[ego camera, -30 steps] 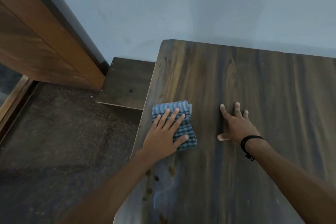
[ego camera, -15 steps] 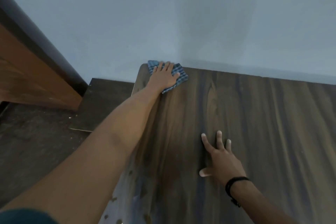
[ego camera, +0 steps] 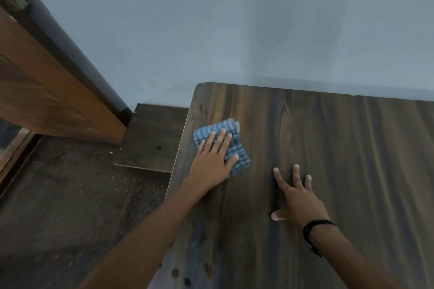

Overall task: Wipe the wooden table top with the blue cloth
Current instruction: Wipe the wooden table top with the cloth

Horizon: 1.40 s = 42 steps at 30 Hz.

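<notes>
Cloth (ego camera: 212, 128), blue-checked and folded, was pressed flat on the table (ego camera: 352, 159) close to its left edge, at about 10 o'clock on the visible top. It was partly covered by the left hand (ego camera: 212, 162), whose fingers were held straight and slightly spread, pointed to 1 o'clock. The right hand (ego camera: 298, 199) was laid flat on bare wood at 4 o'clock from the cloth, apart from it, with fingers spread and thumb turned out to 9 o'clock. A black band (ego camera: 312, 230) was worn on that wrist.

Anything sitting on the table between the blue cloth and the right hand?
Nothing: the head view shows bare wooden table top between the blue cloth and the right hand.
</notes>
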Each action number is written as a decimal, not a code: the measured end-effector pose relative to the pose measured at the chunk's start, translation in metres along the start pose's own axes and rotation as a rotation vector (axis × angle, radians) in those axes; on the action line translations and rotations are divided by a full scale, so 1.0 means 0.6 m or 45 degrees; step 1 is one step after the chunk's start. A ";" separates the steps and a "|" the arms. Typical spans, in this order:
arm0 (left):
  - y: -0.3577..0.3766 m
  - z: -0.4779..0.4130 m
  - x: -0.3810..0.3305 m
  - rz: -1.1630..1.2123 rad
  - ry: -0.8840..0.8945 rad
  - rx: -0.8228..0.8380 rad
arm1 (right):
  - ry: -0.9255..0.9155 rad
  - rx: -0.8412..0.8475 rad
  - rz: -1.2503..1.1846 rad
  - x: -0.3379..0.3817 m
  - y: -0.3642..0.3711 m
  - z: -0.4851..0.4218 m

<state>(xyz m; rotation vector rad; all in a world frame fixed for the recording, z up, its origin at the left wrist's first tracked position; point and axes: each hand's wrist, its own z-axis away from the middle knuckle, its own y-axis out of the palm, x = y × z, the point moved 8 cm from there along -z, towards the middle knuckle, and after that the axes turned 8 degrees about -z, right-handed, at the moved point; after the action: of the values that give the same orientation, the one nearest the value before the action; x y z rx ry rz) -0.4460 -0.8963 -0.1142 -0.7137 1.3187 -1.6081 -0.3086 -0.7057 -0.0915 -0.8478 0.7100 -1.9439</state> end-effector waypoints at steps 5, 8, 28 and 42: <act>-0.063 -0.210 0.014 0.102 -0.048 0.072 | 0.002 -0.001 0.014 -0.005 0.002 -0.003; -0.080 -0.273 0.008 0.129 -0.048 0.145 | 0.000 0.007 0.014 -0.007 0.002 -0.004; 0.108 0.338 -0.015 -0.030 -0.018 -0.131 | 0.041 -0.025 0.122 0.005 -0.005 0.000; 0.162 0.518 -0.089 0.017 0.081 -0.064 | 0.033 -0.067 0.198 0.013 -0.004 0.013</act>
<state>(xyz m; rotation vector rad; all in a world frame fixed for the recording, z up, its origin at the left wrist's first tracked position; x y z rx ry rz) -0.1280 -0.9845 -0.1202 -0.6871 1.4112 -1.6036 -0.3069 -0.7123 -0.0828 -0.7767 0.8218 -1.8072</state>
